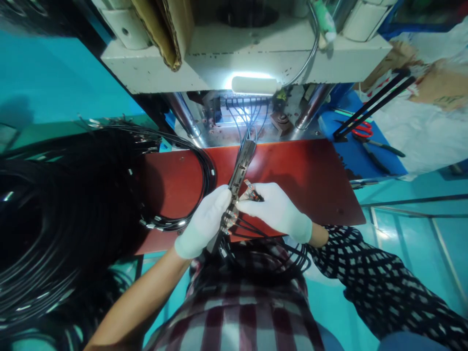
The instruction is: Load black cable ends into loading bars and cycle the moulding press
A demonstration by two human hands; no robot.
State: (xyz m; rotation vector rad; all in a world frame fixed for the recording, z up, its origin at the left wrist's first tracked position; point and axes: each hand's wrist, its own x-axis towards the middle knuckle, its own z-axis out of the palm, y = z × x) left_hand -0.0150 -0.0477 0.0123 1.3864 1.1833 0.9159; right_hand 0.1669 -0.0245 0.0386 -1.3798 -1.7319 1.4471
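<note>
A long dark metal bar with slots point(240, 170) lies slantwise over the red board, pointing away from me. My left hand point(204, 222), in a white glove, grips it by the side with the thumb on top. In its near slots sit several cable ends with copper-coloured tips point(228, 219). My right hand point(272, 207), also gloved, is closed around a bunch of black cable ends point(252, 191) just right of the bar. Its thumb and fingertip meet at the bar's edge. Black cables point(256, 228) run below this hand towards a coil at my lap.
The red board point(310, 180) spans the front of a press. Thin cables point(248, 117) run into its lit mould under a white lamp point(255, 85). Coiled black cables point(208, 170) lie left, beside a large cable heap point(73, 219). Pliers point(380, 151) rest on a blue tray point(393, 163) at right.
</note>
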